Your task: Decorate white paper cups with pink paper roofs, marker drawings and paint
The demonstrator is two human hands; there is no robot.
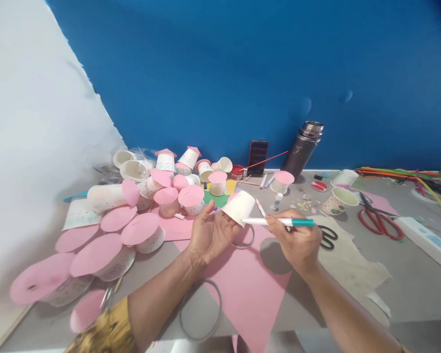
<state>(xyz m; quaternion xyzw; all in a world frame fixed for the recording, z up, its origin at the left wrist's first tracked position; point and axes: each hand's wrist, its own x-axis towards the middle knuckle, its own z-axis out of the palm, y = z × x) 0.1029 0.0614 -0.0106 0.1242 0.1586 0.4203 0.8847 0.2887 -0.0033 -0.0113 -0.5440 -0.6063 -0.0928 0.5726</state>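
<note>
My left hand [213, 233] is closed around a white paper cup [239, 206], tilted, with its plain side towards me. My right hand [297, 240] grips a white marker [279, 222] with a teal end. The marker's tip is at the cup's lower edge; whether it touches, I cannot tell. Beneath both hands lies a sheet of pink paper [250, 289] with a round hole cut in it. A grey ring [244, 240] rests on this sheet, partly behind my left hand, and a larger grey ring [201, 310] lies nearer to me.
Several paper cups topped with pink discs [99, 255] crowd the left side. A dark flask [304, 149] and a phone [257, 158] stand by the blue wall. Red-handled scissors [380, 223], a patterned cup [340, 201] and a white power strip [429, 242] are on the right.
</note>
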